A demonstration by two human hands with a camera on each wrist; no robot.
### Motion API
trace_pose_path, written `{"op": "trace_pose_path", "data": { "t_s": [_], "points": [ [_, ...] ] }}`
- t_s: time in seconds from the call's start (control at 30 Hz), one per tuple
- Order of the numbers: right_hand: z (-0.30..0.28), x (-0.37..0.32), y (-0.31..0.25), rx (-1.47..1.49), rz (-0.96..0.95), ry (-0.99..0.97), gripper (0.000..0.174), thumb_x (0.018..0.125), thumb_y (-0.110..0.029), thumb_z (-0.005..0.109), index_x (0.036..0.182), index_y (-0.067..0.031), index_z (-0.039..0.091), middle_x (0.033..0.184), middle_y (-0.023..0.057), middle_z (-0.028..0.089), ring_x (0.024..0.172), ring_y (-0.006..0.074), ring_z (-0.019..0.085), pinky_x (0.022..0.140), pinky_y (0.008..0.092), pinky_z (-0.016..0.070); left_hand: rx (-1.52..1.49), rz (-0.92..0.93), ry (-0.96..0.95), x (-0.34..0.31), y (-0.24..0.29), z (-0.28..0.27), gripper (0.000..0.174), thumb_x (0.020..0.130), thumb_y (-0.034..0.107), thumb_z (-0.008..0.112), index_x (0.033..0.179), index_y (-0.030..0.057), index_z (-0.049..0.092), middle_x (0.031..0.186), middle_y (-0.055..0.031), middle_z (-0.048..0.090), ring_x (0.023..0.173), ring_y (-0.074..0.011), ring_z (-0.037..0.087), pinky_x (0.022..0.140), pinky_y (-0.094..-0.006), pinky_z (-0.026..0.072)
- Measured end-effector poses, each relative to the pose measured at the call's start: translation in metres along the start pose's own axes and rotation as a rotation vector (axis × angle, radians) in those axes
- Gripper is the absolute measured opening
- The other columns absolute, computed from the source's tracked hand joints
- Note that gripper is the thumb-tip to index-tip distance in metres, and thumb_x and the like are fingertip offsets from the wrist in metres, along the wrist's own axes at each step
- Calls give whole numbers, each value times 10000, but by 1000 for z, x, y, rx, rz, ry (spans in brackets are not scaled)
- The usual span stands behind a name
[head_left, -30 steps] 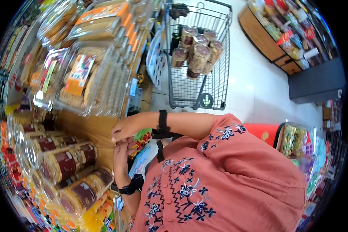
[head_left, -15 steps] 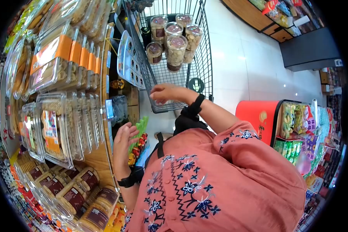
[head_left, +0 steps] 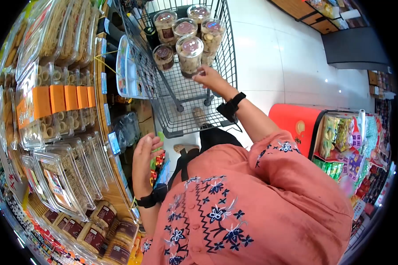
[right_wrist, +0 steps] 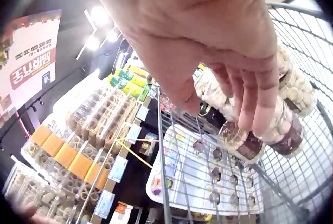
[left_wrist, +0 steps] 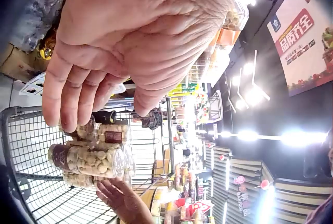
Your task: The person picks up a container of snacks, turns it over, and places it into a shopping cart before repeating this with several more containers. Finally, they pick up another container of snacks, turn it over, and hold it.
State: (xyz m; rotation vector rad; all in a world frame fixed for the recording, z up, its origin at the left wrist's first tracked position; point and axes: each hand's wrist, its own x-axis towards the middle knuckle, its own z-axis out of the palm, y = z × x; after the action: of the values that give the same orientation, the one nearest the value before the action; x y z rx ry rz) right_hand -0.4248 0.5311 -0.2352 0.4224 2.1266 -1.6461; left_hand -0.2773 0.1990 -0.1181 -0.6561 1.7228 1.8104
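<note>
Several clear plastic jars of pale cookies stand in a wire shopping cart (head_left: 177,134). My right hand (head_left: 213,81) reaches over the cart, fingertips right at the lower side of the nearest jar (head_left: 189,56). In the right wrist view its fingers (right_wrist: 250,96) hang loosely bent, thumb apart, over a jar with a dark label (right_wrist: 291,133). My left hand (head_left: 145,160) is beside the shelf edge, held up with its fingers loosely extended. The left wrist view shows its palm (left_wrist: 140,47) bare, holding nothing.
On the left, a wooden shelf (head_left: 102,145) holds clear boxes of rolled biscuits (head_left: 62,99) and flat packs (head_left: 66,174). Labelled cookie jars (head_left: 93,234) lie at its near end. A blue-white board (head_left: 127,73) stands between shelf and cart. A red display stand (head_left: 292,123) is on the right.
My right hand has moved away from my left hand at the shelf, over the cart to the nearest jar. The left hand stays by the shelf edge, its fingers now extended.
</note>
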Motion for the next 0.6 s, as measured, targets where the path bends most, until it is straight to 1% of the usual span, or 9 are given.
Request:
{"op": "trace_pose_path", "data": {
  "t_s": [0.03,0.13,0.17,0.27,0.3,0.4,0.43,0.53,0.6],
  "points": [
    [-6,9,-3,-85,-28,86,624,834,-300,797,1292,58,570,1109,194,695,969,281,691,837,358,564,-3,-5,2,2,1,2,609,1074,442,532,1405,-69,519,1269,-182,648,1129,-253,667,928,-370,557],
    [-21,48,5,-207,-289,229,663,813,-303,810,1303,65,558,1198,250,655,1109,357,652,956,393,523,-16,-23,13,7,0,7,604,1073,439,535,1397,-70,525,1261,-179,648,1127,-252,668,924,-368,562],
    [-24,60,6,-338,-366,281,695,794,-311,828,1304,68,548,1230,258,617,1191,399,596,993,423,497,-21,-30,20,9,-2,8,604,1072,438,536,1397,-71,525,1257,-178,648,1125,-251,669,923,-367,563],
    [-24,84,-2,-530,-452,346,680,787,-308,830,1296,48,555,1183,235,612,1177,408,582,987,443,494,-31,-40,34,11,-4,11,608,1071,439,536,1400,-73,522,1249,-177,648,1123,-251,670,920,-368,565],
    [-19,74,-18,-524,-491,371,598,795,-284,814,1250,18,571,1165,244,602,1114,430,585,961,464,500,-35,-43,39,11,-5,12,611,1071,439,536,1401,-75,520,1247,-177,648,1123,-251,669,919,-369,566],
    [10,81,-27,-451,-666,349,516,807,-244,797,1205,-2,575,1149,258,596,1088,438,582,947,476,503,-90,-63,71,10,-8,17,563,1078,407,543,1374,-72,539,1203,-163,660,1057,-201,667,875,-329,572],
    [20,78,-31,-549,-683,320,583,816,-273,795,1278,2,566,1187,257,624,1151,443,585,953,470,506,-100,-73,77,9,-10,19,560,1079,406,540,1373,-71,539,1204,-164,660,1060,-204,668,875,-331,572],
    [62,96,-22,-559,-633,144,577,811,-240,793,1272,5,546,1171,260,609,1154,451,578,933,477,513,-129,-104,88,11,-18,22,576,1080,415,532,1384,-74,530,1220,-172,655,1083,-226,670,886,-347,571],
    [86,119,-15,-548,-541,95,601,782,-201,812,1256,3,505,1176,279,571,1153,474,558,953,498,504,-143,-122,101,12,-24,22,620,1074,438,527,1407,-85,509,1247,-189,646,1119,-258,668,908,-373,567]
  ]
}}
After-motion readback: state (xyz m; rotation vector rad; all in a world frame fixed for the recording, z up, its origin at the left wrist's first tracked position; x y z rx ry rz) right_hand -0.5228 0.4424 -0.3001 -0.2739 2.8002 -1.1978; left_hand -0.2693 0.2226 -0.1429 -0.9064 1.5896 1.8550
